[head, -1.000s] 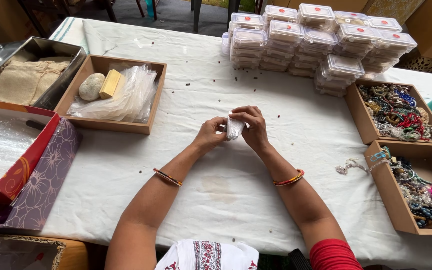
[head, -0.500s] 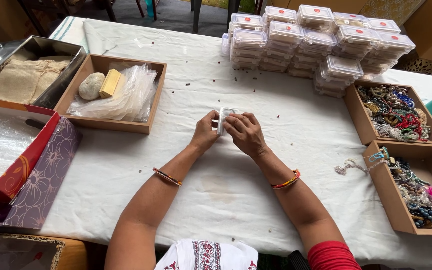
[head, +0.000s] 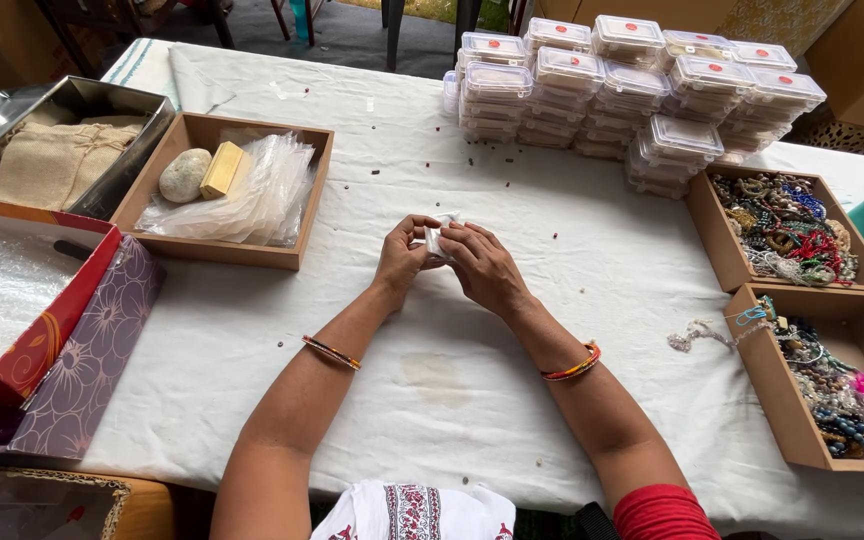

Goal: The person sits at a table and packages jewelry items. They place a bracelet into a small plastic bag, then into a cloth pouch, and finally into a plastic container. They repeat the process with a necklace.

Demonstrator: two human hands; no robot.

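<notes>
Head view, near to far. Nearest me, my two forearms run up over the white cloth of the surface [head: 202,400], the left with thin bangles [head: 331,352] at the wrist, the right with an orange-and-red bangle [head: 572,366].

At mid-surface my left hand [head: 399,262] and right hand [head: 482,266] meet, both closed in a fingertip pinch on a small clear plastic packet [head: 437,238] held just above the cloth. What the packet contains is too small to tell. As I judge it, the work goes best with the thumbs pressing close together at the packet's edge, the hold light so the thin plastic does not crumple, and the packet kept low over the surface so anything that slips out lands on the cloth.

Left of the hands lie a red and purple flowered box [head: 72,340], a cardboard tray [head: 314,190] with a pale stone [head: 184,175], a yellow block [head: 222,169] and clear bags [head: 262,195], and a metal tin [head: 142,150] of burlap pouches. To the right, two cardboard trays of beaded jewellery [head: 782,225] stand one behind the other. Farthest off are stacks of small clear lidded boxes [head: 642,90]; loose beads dot the cloth between.
</notes>
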